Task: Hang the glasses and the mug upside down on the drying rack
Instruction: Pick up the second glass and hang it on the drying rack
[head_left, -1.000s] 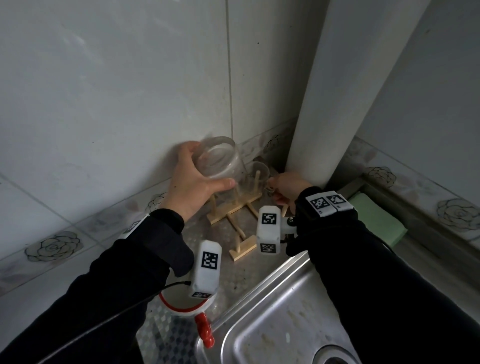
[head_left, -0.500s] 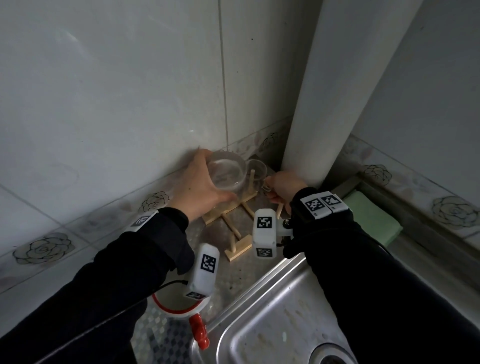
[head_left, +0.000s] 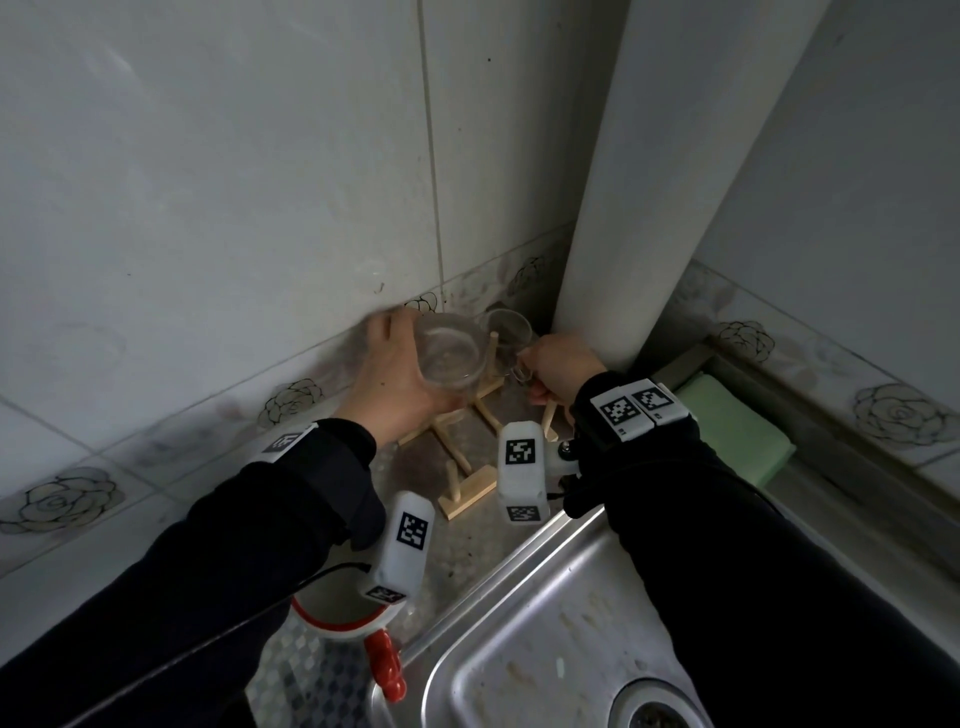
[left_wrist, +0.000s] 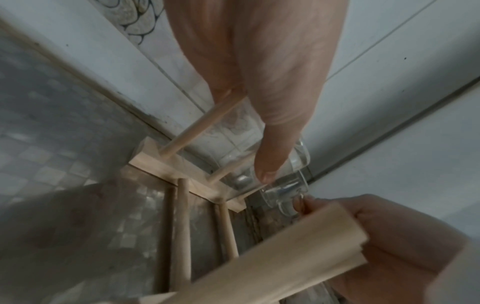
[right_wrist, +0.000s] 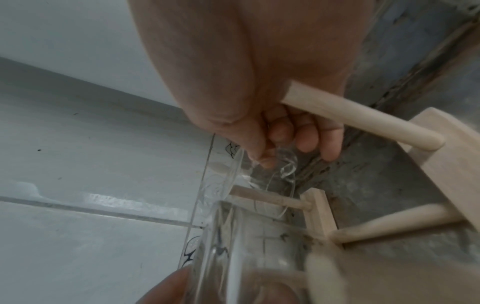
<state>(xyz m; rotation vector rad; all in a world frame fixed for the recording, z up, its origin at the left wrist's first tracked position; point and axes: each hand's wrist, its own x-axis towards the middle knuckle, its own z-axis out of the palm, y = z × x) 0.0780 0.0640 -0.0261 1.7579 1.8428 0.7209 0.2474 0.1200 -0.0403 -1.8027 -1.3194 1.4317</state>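
Observation:
A light wooden peg rack (head_left: 467, 491) stands on the counter in the wall corner. My left hand (head_left: 410, 374) grips a clear glass (head_left: 448, 358), tilted low over the rack's back bar (left_wrist: 182, 170). A peg (left_wrist: 197, 131) shows beside and through its wall. Right next to it a clear glass mug (head_left: 511, 332) sits mouth down over the back right peg (right_wrist: 272, 197). My right hand (head_left: 527, 361) pinches the mug's handle (right_wrist: 285, 162) between thumb and fingers. In the right wrist view the glass (right_wrist: 233, 236) fills the foreground.
A steel sink (head_left: 545, 623) lies at the front right. A white pipe (head_left: 649, 208) rises just behind the rack, with tiled wall on both sides. A green sponge (head_left: 727, 431) lies on the right ledge. A red-rimmed white utensil (head_left: 384, 665) sits under my left forearm.
My left hand has brought the glass down from above the rack onto its back left corner and tipped it over. My right hand has stayed on the mug's handle.

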